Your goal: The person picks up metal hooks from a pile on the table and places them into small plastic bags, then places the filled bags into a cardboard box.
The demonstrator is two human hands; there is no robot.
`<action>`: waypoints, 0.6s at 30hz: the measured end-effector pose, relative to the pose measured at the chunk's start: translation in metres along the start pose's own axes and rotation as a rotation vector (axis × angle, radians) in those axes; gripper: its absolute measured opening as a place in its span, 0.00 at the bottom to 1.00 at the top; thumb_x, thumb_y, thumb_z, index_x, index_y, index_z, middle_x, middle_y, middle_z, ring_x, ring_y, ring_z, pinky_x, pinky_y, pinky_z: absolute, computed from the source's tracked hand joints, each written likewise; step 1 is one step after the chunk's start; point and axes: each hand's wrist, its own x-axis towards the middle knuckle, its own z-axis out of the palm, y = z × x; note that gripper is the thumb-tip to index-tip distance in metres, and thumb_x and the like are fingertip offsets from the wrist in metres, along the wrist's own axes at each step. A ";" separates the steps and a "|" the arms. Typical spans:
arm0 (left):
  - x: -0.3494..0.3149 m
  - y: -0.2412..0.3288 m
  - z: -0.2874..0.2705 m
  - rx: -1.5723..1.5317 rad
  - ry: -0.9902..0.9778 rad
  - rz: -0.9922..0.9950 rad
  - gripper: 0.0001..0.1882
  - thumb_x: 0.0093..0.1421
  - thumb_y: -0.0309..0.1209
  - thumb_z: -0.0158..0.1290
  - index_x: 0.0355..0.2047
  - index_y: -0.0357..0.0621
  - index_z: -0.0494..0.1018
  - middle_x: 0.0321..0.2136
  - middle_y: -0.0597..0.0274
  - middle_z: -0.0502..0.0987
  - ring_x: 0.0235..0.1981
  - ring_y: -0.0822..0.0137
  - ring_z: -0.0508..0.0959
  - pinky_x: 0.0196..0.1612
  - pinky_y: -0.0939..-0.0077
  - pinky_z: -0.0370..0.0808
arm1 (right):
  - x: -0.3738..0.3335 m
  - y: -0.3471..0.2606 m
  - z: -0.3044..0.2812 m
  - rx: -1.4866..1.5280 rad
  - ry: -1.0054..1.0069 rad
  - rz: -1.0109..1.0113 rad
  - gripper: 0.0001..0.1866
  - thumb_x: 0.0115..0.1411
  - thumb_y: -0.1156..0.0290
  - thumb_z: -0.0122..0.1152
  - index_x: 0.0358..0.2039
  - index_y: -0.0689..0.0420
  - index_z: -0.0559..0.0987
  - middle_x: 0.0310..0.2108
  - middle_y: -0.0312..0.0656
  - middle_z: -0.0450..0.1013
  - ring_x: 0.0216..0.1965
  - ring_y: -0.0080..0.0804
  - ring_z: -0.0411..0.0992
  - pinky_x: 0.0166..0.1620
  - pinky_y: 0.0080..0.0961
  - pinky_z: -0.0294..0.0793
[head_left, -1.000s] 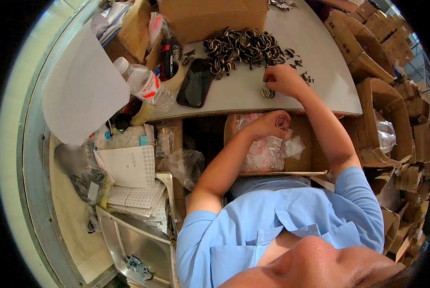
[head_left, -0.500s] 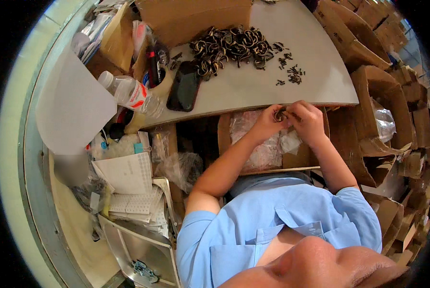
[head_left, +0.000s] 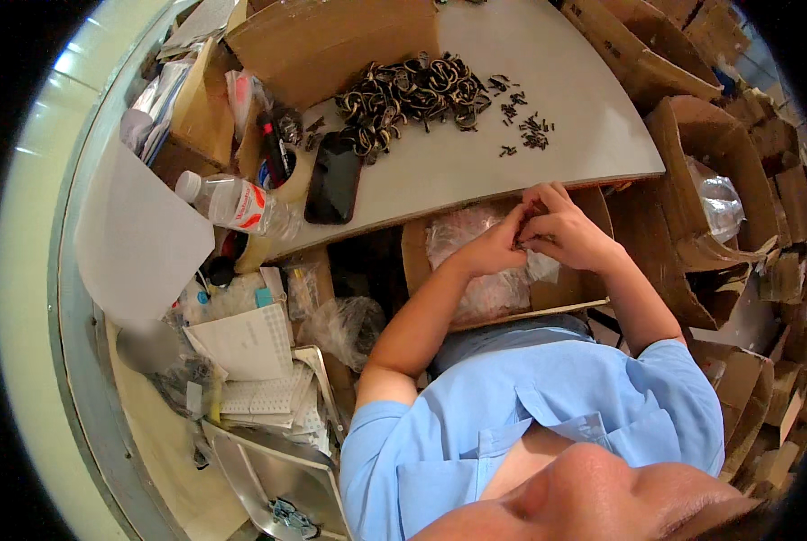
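My left hand (head_left: 491, 247) and my right hand (head_left: 561, 231) are pressed together over a cardboard box (head_left: 568, 302) lined with a clear plastic bag (head_left: 476, 293), just below the table's front edge. Both sets of fingers pinch a small dark part (head_left: 522, 236) between them; its shape is mostly hidden. On the grey table (head_left: 476, 171) behind the hands lies a heap of dark and tan curved clips (head_left: 403, 95), with small dark pieces (head_left: 530, 131) scattered to its right.
A black phone (head_left: 334, 186) lies face down near the table edge. A plastic water bottle (head_left: 237, 204), a large cardboard box (head_left: 331, 45) and paper sheets (head_left: 241, 343) crowd the left. Several open cardboard boxes (head_left: 701, 198) stand on the right. A metal tray (head_left: 277, 478) sits low left.
My right hand came back from the table, where it touched a small part, and joined my left hand over the box. Both hands now work one small part together.
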 end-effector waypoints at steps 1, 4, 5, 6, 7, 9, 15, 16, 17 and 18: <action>0.001 0.000 0.001 0.002 -0.008 -0.005 0.34 0.48 0.19 0.54 0.56 0.43 0.54 0.50 0.63 0.62 0.48 0.72 0.64 0.49 0.75 0.66 | -0.001 0.001 0.001 0.002 0.007 0.006 0.09 0.44 0.78 0.61 0.30 0.57 0.78 0.44 0.45 0.62 0.48 0.44 0.60 0.49 0.34 0.65; 0.003 0.004 0.001 -0.061 0.028 0.017 0.36 0.50 0.21 0.55 0.58 0.42 0.52 0.51 0.62 0.62 0.48 0.71 0.65 0.49 0.75 0.66 | -0.001 0.005 0.008 -0.051 0.092 -0.010 0.08 0.45 0.78 0.61 0.29 0.59 0.77 0.44 0.48 0.64 0.48 0.46 0.62 0.48 0.36 0.66; 0.004 0.006 0.002 -0.113 0.128 0.073 0.33 0.51 0.23 0.55 0.57 0.41 0.55 0.49 0.62 0.64 0.46 0.71 0.66 0.48 0.76 0.67 | -0.002 0.008 0.010 0.062 0.181 0.034 0.07 0.46 0.78 0.60 0.28 0.60 0.77 0.42 0.48 0.66 0.46 0.45 0.65 0.47 0.35 0.67; 0.005 0.007 0.003 -0.165 0.228 0.130 0.30 0.52 0.24 0.55 0.55 0.41 0.57 0.48 0.62 0.66 0.45 0.72 0.67 0.46 0.78 0.68 | -0.003 0.010 0.011 0.175 0.269 0.077 0.06 0.46 0.78 0.60 0.28 0.60 0.76 0.40 0.48 0.68 0.44 0.45 0.67 0.45 0.35 0.68; 0.005 0.008 0.002 -0.162 0.222 0.128 0.30 0.52 0.24 0.55 0.55 0.41 0.57 0.48 0.62 0.66 0.45 0.72 0.67 0.46 0.78 0.68 | -0.003 0.011 0.009 0.175 0.275 0.079 0.06 0.46 0.78 0.60 0.28 0.60 0.76 0.40 0.48 0.68 0.44 0.45 0.67 0.45 0.35 0.68; 0.003 0.009 -0.001 -0.048 0.301 0.113 0.20 0.55 0.27 0.55 0.48 0.39 0.66 0.38 0.66 0.72 0.37 0.75 0.70 0.40 0.81 0.70 | -0.004 0.012 0.005 0.221 0.235 0.283 0.06 0.47 0.78 0.60 0.28 0.62 0.76 0.32 0.47 0.73 0.35 0.41 0.72 0.40 0.31 0.71; 0.002 0.005 0.000 0.173 0.449 0.118 0.05 0.58 0.27 0.51 0.31 0.38 0.72 0.24 0.70 0.72 0.27 0.81 0.70 0.31 0.85 0.69 | -0.008 0.016 0.008 0.270 0.279 0.321 0.08 0.47 0.79 0.61 0.29 0.63 0.74 0.26 0.42 0.72 0.27 0.25 0.70 0.31 0.22 0.70; 0.002 0.005 0.001 0.173 0.452 0.121 0.05 0.58 0.27 0.51 0.31 0.38 0.72 0.24 0.70 0.72 0.27 0.81 0.70 0.31 0.85 0.69 | -0.006 0.016 0.008 0.268 0.277 0.318 0.08 0.47 0.79 0.61 0.29 0.63 0.74 0.26 0.42 0.72 0.27 0.25 0.70 0.31 0.22 0.70; 0.001 0.007 0.002 0.145 0.446 0.145 0.05 0.58 0.27 0.51 0.29 0.38 0.72 0.23 0.70 0.72 0.27 0.81 0.69 0.30 0.85 0.68 | -0.005 0.016 0.008 0.324 0.249 0.318 0.07 0.47 0.78 0.61 0.29 0.63 0.74 0.26 0.43 0.72 0.27 0.28 0.70 0.32 0.23 0.70; 0.001 0.009 0.003 0.116 0.441 0.169 0.05 0.58 0.27 0.51 0.28 0.38 0.71 0.23 0.70 0.71 0.26 0.81 0.69 0.30 0.85 0.67 | -0.003 0.016 0.008 0.380 0.221 0.318 0.07 0.46 0.77 0.61 0.28 0.63 0.75 0.25 0.45 0.72 0.27 0.30 0.71 0.33 0.24 0.70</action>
